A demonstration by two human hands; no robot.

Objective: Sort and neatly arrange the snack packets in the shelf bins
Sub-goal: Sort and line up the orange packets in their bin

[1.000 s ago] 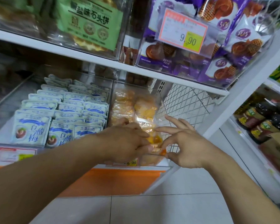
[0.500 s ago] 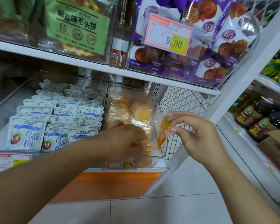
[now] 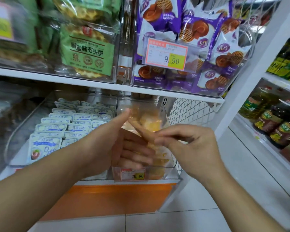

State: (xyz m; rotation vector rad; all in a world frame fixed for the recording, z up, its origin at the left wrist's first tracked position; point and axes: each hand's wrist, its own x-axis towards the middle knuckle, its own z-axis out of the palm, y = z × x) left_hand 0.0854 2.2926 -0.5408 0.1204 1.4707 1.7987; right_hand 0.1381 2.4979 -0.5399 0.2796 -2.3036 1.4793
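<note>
Two hands over the clear bin (image 3: 164, 168) of orange snack packets (image 3: 151, 123): left hand (image 3: 122, 144) splayed, right hand (image 3: 191, 146) grip unclear.

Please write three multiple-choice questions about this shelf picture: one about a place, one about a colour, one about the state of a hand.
1. Where does the clear bin of orange snack packets stand?
A. on the upper shelf
B. right of the bin of white plum packets
C. on the floor

2. What colour is the label on the waffle biscuit bag?
A. green
B. red
C. black

3. How is the left hand?
A. clenched in a fist
B. out of view
C. open, fingers straight

Answers: 1 B, both bins share the lower shelf side by side. 2 A, its printed panel is green. 3 C, thumb up and fingers extended over the orange bin.
</note>
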